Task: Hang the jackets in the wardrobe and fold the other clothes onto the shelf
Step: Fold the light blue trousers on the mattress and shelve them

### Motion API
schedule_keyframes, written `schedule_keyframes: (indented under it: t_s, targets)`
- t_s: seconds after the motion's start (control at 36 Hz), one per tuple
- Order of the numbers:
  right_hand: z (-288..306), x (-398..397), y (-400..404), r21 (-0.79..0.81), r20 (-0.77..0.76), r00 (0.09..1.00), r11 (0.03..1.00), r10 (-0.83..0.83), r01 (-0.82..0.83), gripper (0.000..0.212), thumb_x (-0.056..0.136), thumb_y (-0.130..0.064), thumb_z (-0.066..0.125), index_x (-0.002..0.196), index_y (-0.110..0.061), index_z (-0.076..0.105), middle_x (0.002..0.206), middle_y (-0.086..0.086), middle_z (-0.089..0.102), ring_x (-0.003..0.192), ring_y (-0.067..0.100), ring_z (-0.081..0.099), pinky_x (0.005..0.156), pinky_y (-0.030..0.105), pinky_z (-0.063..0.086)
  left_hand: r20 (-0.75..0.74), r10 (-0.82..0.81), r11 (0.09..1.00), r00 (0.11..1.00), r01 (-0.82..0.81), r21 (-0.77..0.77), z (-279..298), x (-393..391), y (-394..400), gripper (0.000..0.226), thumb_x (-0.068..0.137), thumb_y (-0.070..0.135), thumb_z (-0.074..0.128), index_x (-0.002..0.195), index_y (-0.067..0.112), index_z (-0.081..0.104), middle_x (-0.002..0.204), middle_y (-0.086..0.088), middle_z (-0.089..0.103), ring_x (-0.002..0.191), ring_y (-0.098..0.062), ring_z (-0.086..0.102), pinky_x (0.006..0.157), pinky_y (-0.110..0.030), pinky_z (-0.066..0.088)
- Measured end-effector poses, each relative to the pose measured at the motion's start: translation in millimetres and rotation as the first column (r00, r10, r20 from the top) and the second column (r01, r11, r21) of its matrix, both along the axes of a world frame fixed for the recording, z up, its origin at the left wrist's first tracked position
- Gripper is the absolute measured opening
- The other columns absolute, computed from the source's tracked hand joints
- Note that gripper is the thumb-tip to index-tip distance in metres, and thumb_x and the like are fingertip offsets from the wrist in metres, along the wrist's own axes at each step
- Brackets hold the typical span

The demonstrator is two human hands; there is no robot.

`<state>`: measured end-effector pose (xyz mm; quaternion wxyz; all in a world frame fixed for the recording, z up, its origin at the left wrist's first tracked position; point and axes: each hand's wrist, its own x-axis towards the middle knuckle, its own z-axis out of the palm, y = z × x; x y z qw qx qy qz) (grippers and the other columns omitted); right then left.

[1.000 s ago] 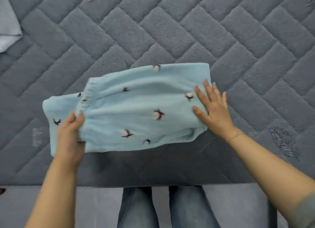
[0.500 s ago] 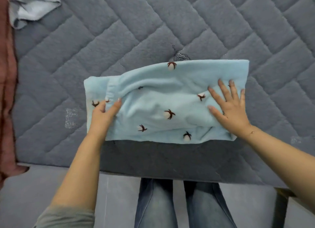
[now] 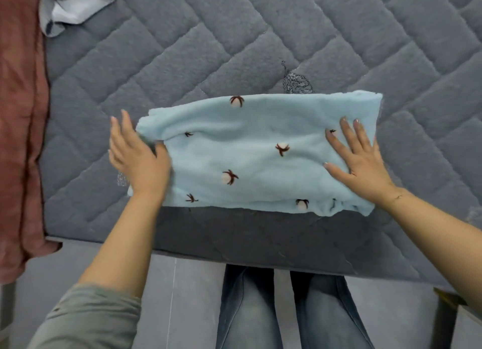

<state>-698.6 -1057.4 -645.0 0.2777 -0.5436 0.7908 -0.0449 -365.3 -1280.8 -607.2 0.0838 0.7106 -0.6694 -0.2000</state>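
Folding looks nearly finished: the pale blue fleece garment with brown sprigs (image 3: 250, 153) lies folded at the quilted grey bed's (image 3: 260, 35) 6 o'clock edge, left hand (image 3: 138, 158) and right hand (image 3: 360, 163) spread flat on it; shelving remains.

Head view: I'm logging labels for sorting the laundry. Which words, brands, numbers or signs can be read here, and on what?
None: no readable text shows anywhere.
Blue fleece garment: only small cotton-flower motifs, no lettering or tag in view.
Grey quilted mattress: stitched pattern and a few worn patches, no label.
Red-brown cloth and pale grey cloth: no print visible.
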Motion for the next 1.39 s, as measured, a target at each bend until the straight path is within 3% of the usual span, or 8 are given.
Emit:
schedule_keyframes:
  t_s: [0.14,0.25,0.42,0.64,0.83,1.0,1.25,1.39]
  targets:
    - [1.8,-2.3,4.7,-0.112,0.084,0.995,0.992,-0.047,0.056,0.071,0.088,-0.062,0.036,0.152,-0.038,0.020,0.162,-0.012,-0.005,0.147,0.005,-0.012,0.120,0.046,0.005,-0.031,-0.438,0.885,0.898,0.425,-0.191,6.0,-58.5,46.1,0.061,0.092,0.032,0.053,0.149,0.017,0.035,0.159,-0.012,0.022,0.146,-0.030,0.020,0.115,-0.056,0.012]
    - [1.2,1.7,13.1,-0.258,0.221,0.908,0.877,-0.355,0.406,0.067,0.090,-0.040,0.058,0.149,-0.019,0.033,0.159,-0.002,0.015,0.144,0.010,0.014,0.119,0.029,0.014,0.041,-0.760,0.635,0.649,0.727,0.262,-25.0,-97.9,93.6,0.077,0.087,0.072,0.033,0.153,0.041,0.008,0.161,0.002,-0.017,0.148,-0.026,-0.018,0.107,-0.068,-0.014]
    - [5.9,-3.8,17.4,0.149,0.640,0.284,0.477,-0.714,0.866,0.034,0.093,-0.037,0.062,0.121,-0.023,0.050,0.115,-0.006,0.060,0.098,0.002,0.060,0.090,0.032,0.052,0.086,-0.834,0.530,0.545,0.749,0.398,-65.1,-104.8,96.2,0.086,0.074,0.085,0.017,0.134,0.051,-0.034,0.143,0.010,-0.049,0.135,-0.022,-0.044,0.092,-0.065,-0.034]
    - [43.4,-27.9,5.0,0.607,0.758,-0.191,0.567,-0.623,0.557,0.044,0.085,-0.030,0.065,0.126,-0.015,0.063,0.120,0.007,0.069,0.107,0.025,0.068,0.075,0.035,0.058,0.056,-0.800,0.574,0.597,0.736,0.360,-50.4,-105.2,99.5,0.087,0.081,0.077,0.036,0.143,0.050,-0.019,0.151,0.012,-0.036,0.141,-0.019,-0.035,0.097,-0.062,-0.031]
    - [116.4,13.1,-34.4,0.405,0.870,-0.041,0.665,-0.491,0.628,0.053,0.079,-0.012,0.068,0.130,-0.004,0.055,0.121,0.015,0.067,0.102,0.029,0.068,0.078,0.039,0.058,-0.656,0.033,0.839,0.754,0.336,0.429,28.2,-74.7,83.8,0.031,0.093,0.015,0.064,0.122,0.026,0.061,0.129,0.006,0.060,0.114,0.008,0.055,0.101,-0.023,0.046]
    - [172.8,78.8,-89.4,0.148,0.859,0.287,0.742,-0.425,0.654,0.049,0.077,-0.014,0.079,0.119,-0.018,0.053,0.110,-0.002,0.070,0.095,0.014,0.070,0.079,0.035,0.058,-0.626,0.286,0.923,0.726,-0.033,0.383,58.8,14.6,59.0,0.022,0.099,0.010,0.052,0.116,0.015,0.064,0.119,0.001,0.065,0.122,-0.021,0.057,0.093,-0.019,0.043]
    - [147.7,225.8,-190.1,0.012,0.667,0.677,0.914,-0.310,0.407,0.038,0.082,-0.048,0.067,0.108,-0.025,0.052,0.090,-0.011,0.061,0.097,0.021,0.061,0.093,0.043,0.047,-0.689,0.682,0.687,0.243,0.107,0.718,55.7,90.7,36.1,0.063,0.096,0.059,0.031,0.140,0.017,0.049,0.132,-0.008,0.061,0.123,-0.024,0.056,0.107,-0.045,0.037]
    - [104.2,250.5,-189.1,0.238,0.734,0.637,0.968,-0.236,0.084,0.032,0.102,-0.037,0.045,0.128,-0.020,0.053,0.132,0.002,0.053,0.125,0.014,0.045,0.109,0.023,0.028,-0.720,0.640,0.739,0.266,0.040,0.672,54.7,89.0,32.2,0.048,0.096,0.050,0.046,0.128,0.017,0.061,0.121,-0.006,0.067,0.110,-0.021,0.065,0.089,-0.038,0.056]
